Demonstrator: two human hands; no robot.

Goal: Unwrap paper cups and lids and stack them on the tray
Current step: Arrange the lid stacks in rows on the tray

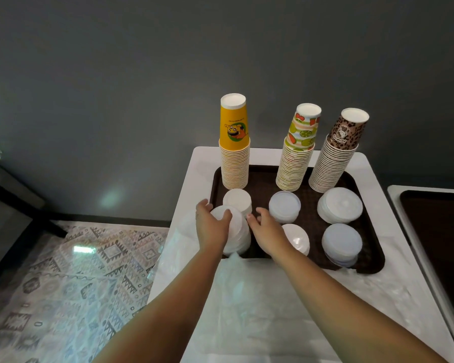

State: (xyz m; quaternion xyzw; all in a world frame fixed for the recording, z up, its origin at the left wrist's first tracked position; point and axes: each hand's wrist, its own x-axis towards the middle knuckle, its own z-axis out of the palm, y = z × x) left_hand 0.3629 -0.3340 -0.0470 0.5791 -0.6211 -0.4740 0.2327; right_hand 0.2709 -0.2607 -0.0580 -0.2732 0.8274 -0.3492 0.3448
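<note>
Gripping a lid stack point(233, 231) on the tray point(372, 247), left hand point(211, 222) curls over it; right hand point(262, 226) open alongside.

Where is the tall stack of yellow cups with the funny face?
The tall stack of yellow paper cups stands at the back left corner of the dark brown plastic tray, left of the fruit-patterned paper cup stack.

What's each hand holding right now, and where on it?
Left hand grips the front-left stack of white lids near its top, fingers curled over the upper edge. Right hand is beside that stack, fingers relaxed; it appears to hold nothing.
</note>
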